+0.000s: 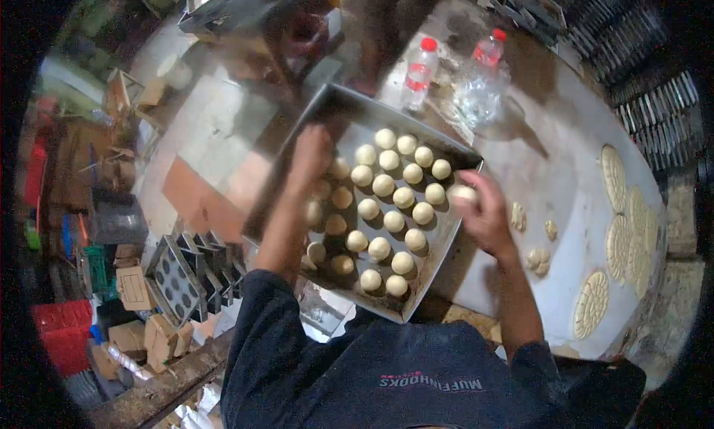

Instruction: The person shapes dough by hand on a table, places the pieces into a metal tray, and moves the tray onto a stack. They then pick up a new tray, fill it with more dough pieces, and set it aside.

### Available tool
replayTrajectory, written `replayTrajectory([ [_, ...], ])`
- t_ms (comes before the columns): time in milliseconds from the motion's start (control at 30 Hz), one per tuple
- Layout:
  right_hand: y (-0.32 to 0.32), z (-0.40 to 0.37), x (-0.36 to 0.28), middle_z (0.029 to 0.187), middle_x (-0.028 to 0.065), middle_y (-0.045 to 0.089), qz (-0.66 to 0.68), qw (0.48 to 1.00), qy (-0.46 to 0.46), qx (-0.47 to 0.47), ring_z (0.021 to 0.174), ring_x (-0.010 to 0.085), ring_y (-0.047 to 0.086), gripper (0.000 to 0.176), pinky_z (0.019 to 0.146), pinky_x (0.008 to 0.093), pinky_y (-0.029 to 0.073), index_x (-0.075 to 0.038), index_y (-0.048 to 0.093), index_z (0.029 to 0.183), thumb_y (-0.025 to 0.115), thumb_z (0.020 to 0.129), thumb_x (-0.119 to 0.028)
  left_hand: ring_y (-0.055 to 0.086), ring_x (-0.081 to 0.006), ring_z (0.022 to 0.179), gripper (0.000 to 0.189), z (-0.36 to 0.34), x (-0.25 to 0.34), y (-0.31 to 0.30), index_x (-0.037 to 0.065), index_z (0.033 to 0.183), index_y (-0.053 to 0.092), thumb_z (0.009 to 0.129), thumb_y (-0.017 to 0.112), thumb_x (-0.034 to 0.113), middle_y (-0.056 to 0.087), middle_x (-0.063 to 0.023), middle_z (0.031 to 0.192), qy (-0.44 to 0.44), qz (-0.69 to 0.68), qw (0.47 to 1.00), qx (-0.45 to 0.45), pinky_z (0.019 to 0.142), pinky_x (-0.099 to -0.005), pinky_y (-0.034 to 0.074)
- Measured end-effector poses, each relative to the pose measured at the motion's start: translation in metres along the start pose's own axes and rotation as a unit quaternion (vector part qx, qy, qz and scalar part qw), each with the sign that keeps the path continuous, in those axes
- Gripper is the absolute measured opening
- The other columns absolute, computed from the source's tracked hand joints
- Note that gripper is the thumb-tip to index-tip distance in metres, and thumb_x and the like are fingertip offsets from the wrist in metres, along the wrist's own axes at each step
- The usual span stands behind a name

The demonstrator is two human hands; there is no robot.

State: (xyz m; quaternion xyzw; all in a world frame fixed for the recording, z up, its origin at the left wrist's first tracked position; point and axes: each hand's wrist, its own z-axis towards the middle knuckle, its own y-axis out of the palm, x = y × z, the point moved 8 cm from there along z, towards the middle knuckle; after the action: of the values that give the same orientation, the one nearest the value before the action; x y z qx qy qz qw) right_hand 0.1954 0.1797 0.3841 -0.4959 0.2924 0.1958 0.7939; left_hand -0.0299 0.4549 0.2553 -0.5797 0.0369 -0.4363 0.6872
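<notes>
A deep metal baking tray (440, 279) lies in front of me, tilted across the view, with many round dough balls (383, 185) spaced over its floor. My right hand (487, 217) is at the tray's right rim, its fingers closed around a pale dough ball (465, 195). Over the tray's upper left part is my left hand (312, 150), smeared by motion, so its fingers and anything in them cannot be made out. My left forearm partly covers the dough balls along the tray's left side.
Several scored dough rounds (591, 305) lie on the pale worktop (554, 269) at right, with small dough lumps (538, 261) nearer the tray. Two red-capped bottles, one a clear bottle (420, 78), stand behind the tray. Stacked muffin tins (175, 284) sit at lower left.
</notes>
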Motion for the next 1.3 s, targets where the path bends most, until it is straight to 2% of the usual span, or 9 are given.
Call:
replayTrajectory([
  [133,0.133,0.105,-0.063,0.111,0.0176,0.059,0.115,0.98,-0.164,-0.023,0.106,0.0347,0.059,0.035,0.092,0.0395,0.048,-0.001,0.059,0.109,0.071,0.079,-0.014,0.054,-0.0427,0.107,0.055,-0.015,-0.02,-0.017,0.001,0.131,0.046,0.081,0.065,0.009,0.052,-0.0246,0.116,-0.147,-0.195,0.97,-0.017,0.093,-0.0449,0.045],
  [233,0.213,0.106,-0.032,0.109,0.0153,0.06,-0.108,0.972,-0.192,-0.082,0.109,0.0334,0.056,0.026,0.098,0.0433,0.043,-0.001,0.061,0.101,0.068,0.079,-0.012,0.054,-0.0405,0.108,0.056,-0.039,0.034,-0.088,0.001,0.131,0.046,0.08,0.067,0.011,0.053,-0.0227,0.116,-0.072,-0.041,0.993,0.08,0.094,-0.0441,0.045],
  [400,0.064,-0.002,-0.006,0.092,0.0098,0.064,-0.022,0.986,-0.155,0.051,0.095,0.03,0.059,0.013,0.09,0.0434,0.047,-0.004,0.064,0.09,0.065,0.08,-0.013,0.06,-0.0316,0.097,0.051,-0.069,0.104,-0.07,0.004,0.125,0.053,0.079,0.072,0.014,0.057,-0.0178,0.111,-0.027,-0.019,0.999,-0.03,0.084,-0.042,0.05],
  [700,-0.229,-0.4,0.254,0.085,0.005,0.062,-0.087,0.773,0.451,0.437,0.076,0.0137,0.057,0.016,0.071,0.0289,0.047,-0.002,0.063,0.09,0.063,0.089,-0.017,0.057,-0.03,0.106,0.078,-0.077,0.426,0.084,0.005,0.133,0.049,0.071,0.081,0.039,0.055,-0.0197,0.125,0.28,-0.253,0.776,-0.506,0.09,-0.0404,0.049],
  [800,-0.211,-0.477,0.29,0.086,0.0044,0.062,-0.004,0.785,0.484,0.387,0.077,0.012,0.057,0.013,0.068,0.0274,0.047,-0.001,0.062,0.091,0.062,0.089,-0.013,0.058,-0.0242,0.103,0.076,-0.111,0.497,0.189,0.001,0.133,0.049,0.076,0.077,0.043,0.058,-0.0183,0.121,0.113,-0.288,0.735,-0.603,0.084,-0.0374,0.051],
  [900,-0.211,-0.472,0.262,0.084,0.0043,0.061,0.074,0.839,0.407,0.353,0.075,0.011,0.056,0.01,0.066,0.0261,0.046,-0.002,0.062,0.093,0.063,0.089,-0.011,0.052,-0.0357,0.106,0.066,-0.139,0.505,0.257,0.0,0.129,0.051,0.086,0.065,0.048,0.057,-0.0233,0.114,0.257,-0.057,0.91,-0.322,0.094,-0.0483,0.042],
  [1033,-0.218,-0.468,0.271,0.083,0.0039,0.059,0.078,0.856,0.38,0.341,0.072,0.0107,0.056,0.012,0.064,0.0249,0.046,-0.003,0.061,0.094,0.065,0.088,-0.012,0.053,-0.0368,0.089,0.032,-0.167,0.56,0.25,0.002,0.104,0.051,0.086,0.068,0.021,0.056,-0.0169,0.092,0.375,-0.16,0.893,-0.191,0.077,-0.0501,0.043],
  [1200,-0.213,-0.416,0.282,0.091,0.0054,0.062,0.246,0.857,0.331,0.308,0.084,0.0115,0.06,0.024,0.073,0.0276,0.049,-0.004,0.06,0.107,0.065,0.088,-0.017,0.059,-0.0344,0.067,0.039,-0.169,0.577,0.246,0.002,0.111,0.046,0.086,0.07,0.021,0.06,-0.0135,0.079,0.315,-0.144,0.877,-0.332,0.058,-0.0444,0.048],
  [1300,-0.183,-0.364,0.249,0.119,0.0051,0.057,0.46,0.833,0.24,0.191,0.102,0.011,0.054,0.045,0.085,0.0294,0.049,-0.008,0.048,0.134,0.06,0.094,-0.026,0.06,-0.0109,0.061,0.05,-0.178,0.604,0.203,0.005,0.132,0.043,0.09,0.067,0.017,0.064,-0.0089,0.083,0.1,-0.366,0.822,-0.425,0.044,-0.0252,0.047],
])
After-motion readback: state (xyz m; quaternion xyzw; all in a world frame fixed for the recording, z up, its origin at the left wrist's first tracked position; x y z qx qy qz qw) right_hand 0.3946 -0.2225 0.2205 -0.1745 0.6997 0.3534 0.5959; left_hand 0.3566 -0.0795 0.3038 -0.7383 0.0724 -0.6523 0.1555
